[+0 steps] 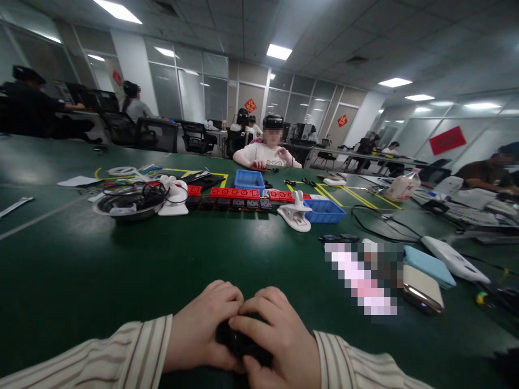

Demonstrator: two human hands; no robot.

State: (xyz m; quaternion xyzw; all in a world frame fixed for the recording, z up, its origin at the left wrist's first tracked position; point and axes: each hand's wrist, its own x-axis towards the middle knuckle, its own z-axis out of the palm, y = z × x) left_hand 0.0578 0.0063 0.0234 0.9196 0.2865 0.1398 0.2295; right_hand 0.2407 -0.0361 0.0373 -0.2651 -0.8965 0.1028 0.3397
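Note:
Close to the table's near edge, my left hand (pixel 206 327) and my right hand (pixel 286 335) are wrapped round a black rounded object (pixel 259 354). Its kind is hard to make out, since fingers cover most of it. My left fingers curl over its left side, and the right fingers lie across its top and right. The two hands touch at the fingertips. Beneath them is the dark green tabletop (pixel 182 259).
Across the middle stand a metal bowl (pixel 121 213) with dark items and cables, red blocks (pixel 235 193), a white clip (pixel 295 216) and a blue tray (pixel 324 210). A light blue case (pixel 430 265) and a cream device (pixel 424 286) lie right. A person (pixel 270 148) sits opposite.

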